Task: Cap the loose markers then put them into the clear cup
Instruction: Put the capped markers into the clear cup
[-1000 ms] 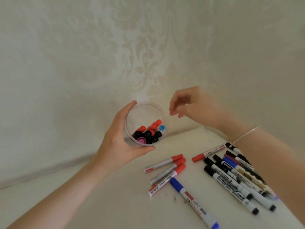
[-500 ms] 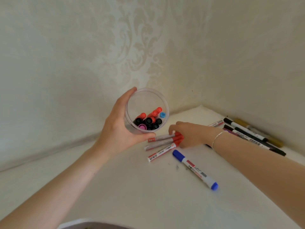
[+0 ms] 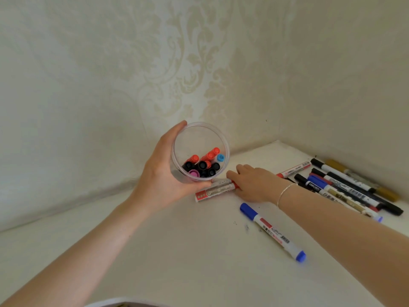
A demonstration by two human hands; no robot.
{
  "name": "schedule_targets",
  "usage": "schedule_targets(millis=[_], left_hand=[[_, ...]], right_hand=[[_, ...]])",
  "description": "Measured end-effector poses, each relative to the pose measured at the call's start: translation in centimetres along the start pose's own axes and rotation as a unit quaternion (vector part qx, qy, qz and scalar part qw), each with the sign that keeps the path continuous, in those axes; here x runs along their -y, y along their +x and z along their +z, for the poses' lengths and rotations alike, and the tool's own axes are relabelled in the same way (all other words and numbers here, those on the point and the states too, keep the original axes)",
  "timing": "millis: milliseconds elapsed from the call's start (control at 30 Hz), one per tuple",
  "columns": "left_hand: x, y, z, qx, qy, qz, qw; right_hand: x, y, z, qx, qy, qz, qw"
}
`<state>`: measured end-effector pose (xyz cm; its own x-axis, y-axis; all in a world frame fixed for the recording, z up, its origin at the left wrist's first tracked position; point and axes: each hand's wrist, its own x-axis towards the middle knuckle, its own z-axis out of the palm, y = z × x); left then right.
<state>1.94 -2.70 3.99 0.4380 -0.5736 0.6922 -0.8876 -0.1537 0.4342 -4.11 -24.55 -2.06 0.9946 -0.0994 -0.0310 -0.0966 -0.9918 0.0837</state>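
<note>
cup: left hand (image 3: 164,182) wraps the clear cup (image 3: 200,151), lifted off the table, about ten capped markers (image 3: 202,165) inside already
next up: right hand (image 3: 252,185) lies flat, fingers out, on the red markers (image 3: 213,190) just under the cup, can't tell if gripping
left: pile of markers (image 3: 345,187) by the wall plus the blue marker (image 3: 273,232), all look capped

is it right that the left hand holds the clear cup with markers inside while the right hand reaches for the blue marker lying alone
Not quite. The head view shows the right hand on the red markers beside the clear cup, not the blue marker, which lies untouched. The left hand does hold the cup with markers inside.

one clear cup (image 3: 200,138), two hands, many markers.
</note>
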Motion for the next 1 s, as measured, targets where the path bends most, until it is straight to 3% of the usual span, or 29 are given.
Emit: schedule_targets(millis=[200, 400, 500, 667, 733, 900, 1000], left_hand=[[0.3, 0.0, -0.1, -0.004, 0.006, -0.009, 1.000], [0.5, -0.2, -0.1, 0.000, 0.012, -0.011, 1.000], [0.7, -0.2, 0.0, 0.001, 0.014, -0.012, 1.000], [0.9, -0.1, 0.2, 0.000, 0.018, -0.016, 1.000], [0.9, -0.1, 0.3, 0.001, 0.014, -0.016, 1.000], [1.0, -0.1, 0.5, -0.002, 0.011, -0.017, 1.000], [1.3, -0.1, 0.4, 0.005, 0.012, -0.021, 1.000]], right_hand=[[0.0, 0.2, -0.1, -0.043, 0.072, 0.068, 0.994], [-0.3, 0.4, -0.4, -0.066, 0.338, 0.115, 0.932], [-0.6, 0.2, -0.7, -0.046, 0.492, 0.147, 0.857], [-1.3, -0.1, -0.8, -0.008, 0.711, 0.184, 0.679], [-1.5, -0.1, -0.7, 0.007, 0.756, 0.180, 0.629], [-1.5, 0.3, -0.1, -0.039, 0.816, 0.208, 0.537], [-1.3, 0.6, 0.0, -0.065, 0.815, 0.222, 0.531]])
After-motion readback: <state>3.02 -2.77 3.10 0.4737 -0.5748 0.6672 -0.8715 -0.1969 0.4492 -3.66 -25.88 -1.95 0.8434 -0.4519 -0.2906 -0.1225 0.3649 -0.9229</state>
